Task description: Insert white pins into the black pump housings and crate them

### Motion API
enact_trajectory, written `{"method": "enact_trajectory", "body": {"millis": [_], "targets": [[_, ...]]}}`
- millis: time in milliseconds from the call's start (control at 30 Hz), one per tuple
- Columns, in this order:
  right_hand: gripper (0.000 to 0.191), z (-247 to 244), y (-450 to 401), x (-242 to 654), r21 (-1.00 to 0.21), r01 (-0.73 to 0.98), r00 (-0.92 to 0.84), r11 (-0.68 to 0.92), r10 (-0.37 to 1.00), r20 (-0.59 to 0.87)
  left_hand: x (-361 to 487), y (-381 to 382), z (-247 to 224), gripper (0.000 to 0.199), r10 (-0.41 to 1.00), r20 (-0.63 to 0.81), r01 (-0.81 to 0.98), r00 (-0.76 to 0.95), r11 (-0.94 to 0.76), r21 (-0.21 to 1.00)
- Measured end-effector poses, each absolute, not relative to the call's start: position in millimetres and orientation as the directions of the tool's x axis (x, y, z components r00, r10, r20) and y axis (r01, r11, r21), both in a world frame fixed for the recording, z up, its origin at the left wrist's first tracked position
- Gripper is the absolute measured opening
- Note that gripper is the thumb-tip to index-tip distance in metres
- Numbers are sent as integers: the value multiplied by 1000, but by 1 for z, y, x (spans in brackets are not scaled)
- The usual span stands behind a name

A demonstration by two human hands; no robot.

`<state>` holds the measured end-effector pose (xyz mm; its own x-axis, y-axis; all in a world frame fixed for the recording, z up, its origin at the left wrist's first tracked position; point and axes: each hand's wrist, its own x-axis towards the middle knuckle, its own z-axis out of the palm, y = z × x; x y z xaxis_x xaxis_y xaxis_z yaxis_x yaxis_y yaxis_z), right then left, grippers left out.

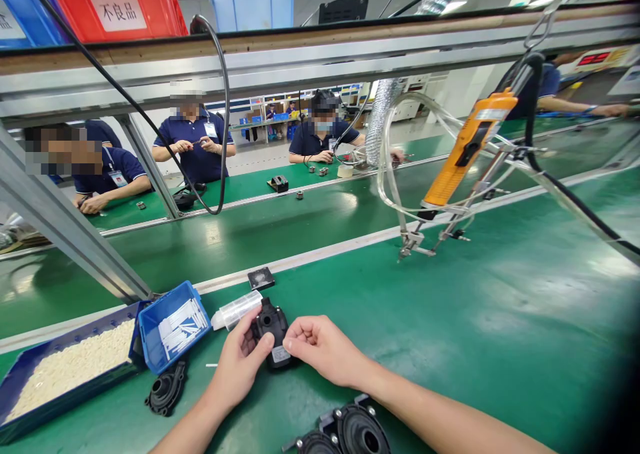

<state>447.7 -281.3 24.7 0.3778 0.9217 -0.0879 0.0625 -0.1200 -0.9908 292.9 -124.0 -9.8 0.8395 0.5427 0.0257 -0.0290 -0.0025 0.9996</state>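
A black plastic pump housing (271, 329) with a round port and a pale label stands tilted over the green bench. My left hand (239, 357) grips it from the left, thumb across its front. At its right edge is my right hand (323, 351), thumb and fingers pinched together beside the label; anything between those fingertips is hidden. Just behind the housing lies a clear plastic bottle (237, 309). A black volute-shaped pump cover (167, 389) rests to the left of my left forearm. Below my right forearm are more black pump parts (361, 431) with silver screws.
At left, a dark blue tray (63, 391) holds many small cream pieces, and a blue bin (150, 337) holds white sticks. A flat black block (261, 279) lies near the bench rail. An orange electric screwdriver (467, 151) hangs at right with hoses. Co-workers (193, 137) sit across.
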Motion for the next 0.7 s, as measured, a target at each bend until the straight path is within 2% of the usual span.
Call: {"method": "enact_trajectory", "body": {"millis": [700], "targets": [[21, 30, -282, 447, -975, 171, 411, -142, 910, -60, 294, -125, -8, 72, 556, 18, -27, 831, 9, 1000]]}}
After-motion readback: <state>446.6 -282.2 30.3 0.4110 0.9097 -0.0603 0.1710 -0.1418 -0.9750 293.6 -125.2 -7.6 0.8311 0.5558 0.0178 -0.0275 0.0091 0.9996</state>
